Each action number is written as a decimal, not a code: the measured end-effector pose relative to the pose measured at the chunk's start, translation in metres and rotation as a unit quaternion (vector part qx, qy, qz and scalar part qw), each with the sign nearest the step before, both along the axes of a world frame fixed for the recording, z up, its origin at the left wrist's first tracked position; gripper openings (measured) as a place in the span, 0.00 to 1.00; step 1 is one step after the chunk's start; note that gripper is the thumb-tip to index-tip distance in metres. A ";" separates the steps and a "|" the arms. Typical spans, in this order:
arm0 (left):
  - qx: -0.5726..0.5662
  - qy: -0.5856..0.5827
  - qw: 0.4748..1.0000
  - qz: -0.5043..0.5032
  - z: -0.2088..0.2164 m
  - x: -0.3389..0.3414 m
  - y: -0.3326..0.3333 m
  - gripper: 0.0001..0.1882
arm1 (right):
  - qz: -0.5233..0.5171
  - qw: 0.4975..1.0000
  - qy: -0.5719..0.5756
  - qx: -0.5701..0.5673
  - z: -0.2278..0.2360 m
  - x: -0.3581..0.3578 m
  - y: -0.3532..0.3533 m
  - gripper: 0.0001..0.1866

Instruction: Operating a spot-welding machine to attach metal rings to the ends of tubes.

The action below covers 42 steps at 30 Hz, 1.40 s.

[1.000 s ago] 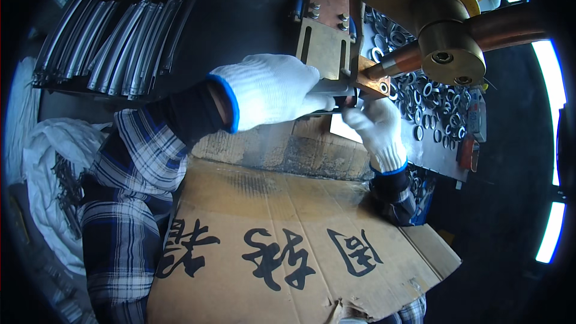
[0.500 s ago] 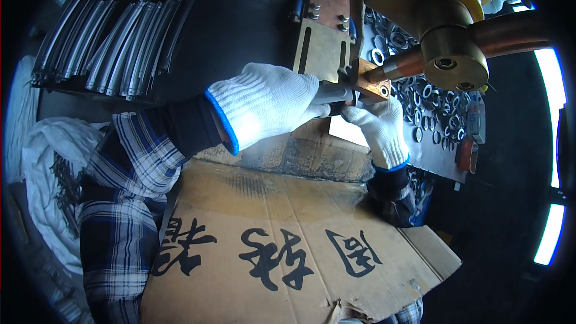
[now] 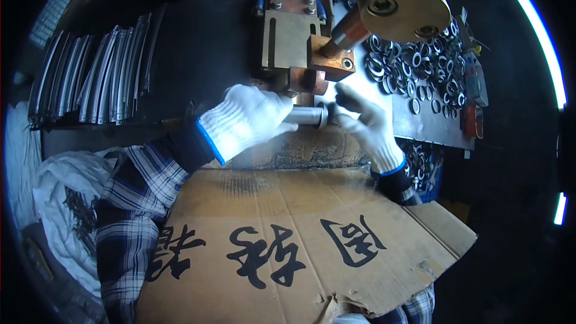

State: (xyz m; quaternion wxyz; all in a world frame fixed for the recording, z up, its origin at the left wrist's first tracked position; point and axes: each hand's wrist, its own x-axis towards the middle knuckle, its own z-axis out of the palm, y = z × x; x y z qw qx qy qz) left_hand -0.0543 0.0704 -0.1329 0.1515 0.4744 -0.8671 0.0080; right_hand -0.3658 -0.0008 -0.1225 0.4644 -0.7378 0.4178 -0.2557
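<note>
On the near side of the copper piece point(image 3: 307, 80), left of the desk point(image 3: 409, 127): one grey metal tube point(image 3: 307, 116), rimmed at its right end.
Left hand point(image 3: 247, 114), white-gloved, is holding the tube, grip wrapped round its left part; right hand point(image 3: 373, 125), likewise gloved, is standing beside the rimmed end, grip part-open, fingers spread, contact impossible to tell; metal rings point(image 3: 423, 63), many, are lying toward the desk's right edge; cardboard sheet point(image 3: 360, 198), brown, is lying below both hands.

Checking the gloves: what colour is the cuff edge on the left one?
The cuff edge of the left glove is blue, shown in the head view.
</note>
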 end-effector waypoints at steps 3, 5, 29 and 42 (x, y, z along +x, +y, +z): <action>-0.001 -0.002 1.000 0.011 -0.003 -0.007 -0.004 0.25 | 0.090 0.950 0.143 -0.263 -0.017 0.011 0.009 0.44; 0.023 -0.014 0.999 0.025 0.002 -0.013 -0.002 0.26 | 0.094 0.954 0.156 -0.237 -0.012 0.023 0.008 0.44; 0.112 -0.034 0.992 0.041 0.002 -0.044 0.028 0.23 | 0.052 0.970 -0.218 0.097 0.077 0.004 0.034 0.25; 0.203 -0.048 0.978 0.031 0.015 -0.051 0.019 0.23 | 0.128 0.989 -0.076 0.027 0.069 0.009 0.013 0.28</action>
